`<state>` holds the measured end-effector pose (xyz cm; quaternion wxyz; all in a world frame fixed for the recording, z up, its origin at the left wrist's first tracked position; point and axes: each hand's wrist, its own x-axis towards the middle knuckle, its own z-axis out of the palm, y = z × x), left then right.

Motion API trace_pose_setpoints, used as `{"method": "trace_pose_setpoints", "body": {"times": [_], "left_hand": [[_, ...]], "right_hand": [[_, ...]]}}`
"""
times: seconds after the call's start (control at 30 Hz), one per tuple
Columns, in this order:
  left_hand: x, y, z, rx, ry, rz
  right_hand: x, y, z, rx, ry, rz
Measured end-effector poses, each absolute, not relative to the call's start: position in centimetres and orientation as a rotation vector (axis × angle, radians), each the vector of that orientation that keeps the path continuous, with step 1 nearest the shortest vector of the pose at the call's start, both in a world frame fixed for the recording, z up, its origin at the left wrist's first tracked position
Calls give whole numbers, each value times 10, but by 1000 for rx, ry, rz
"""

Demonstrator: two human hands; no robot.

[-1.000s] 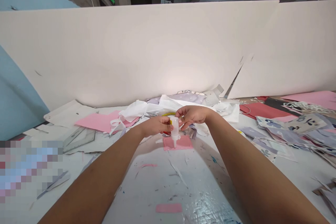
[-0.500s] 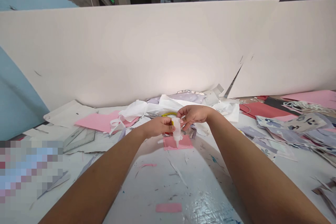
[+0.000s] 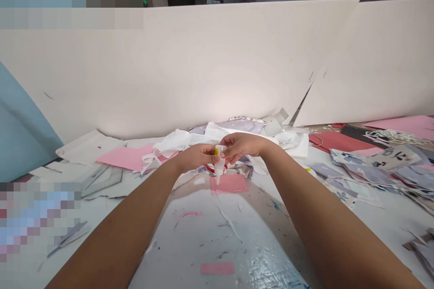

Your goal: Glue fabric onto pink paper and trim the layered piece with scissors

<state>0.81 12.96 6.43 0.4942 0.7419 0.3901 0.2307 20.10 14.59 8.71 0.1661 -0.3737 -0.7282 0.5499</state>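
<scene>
So, a white glue-type bottle (image 3: 219, 171) is held tip-down at mid-table, its tip over the left part of a pink rectangle (image 3: 235, 184); whether the two are touching can't be told. The bottle is pinched on one side by the fingers of the left hand (image 3: 200, 156), and its upper right side is gripped by the fingers of the right hand (image 3: 241, 147).

Right behind, things are pretty crowded: something red (image 3: 209, 169) is partly hidden by the bottle, and crumpled white material (image 3: 176, 140) is heaped further back. The left is cluttered by a pink sheet (image 3: 122, 158) and a clear ruler (image 3: 105, 181); the right is taken up by patterned scraps (image 3: 383, 162), a red sheet (image 3: 339, 142) and tangled cord (image 3: 395, 137).

The far edge is walled off by a tall white board (image 3: 203, 63). More room is offered on the near side, where the table (image 3: 183, 248) is dotted only with flecks, thin scraps and a short pink strip (image 3: 217, 268).
</scene>
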Motion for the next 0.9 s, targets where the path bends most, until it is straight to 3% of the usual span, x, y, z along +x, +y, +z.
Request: {"method": "trace_pose_setpoints", "body": {"times": [0.9], "left_hand": [[1,131,67,1944,1105,120]], "right_hand": [[193,147,78,-1184,-2180,1560]]}}
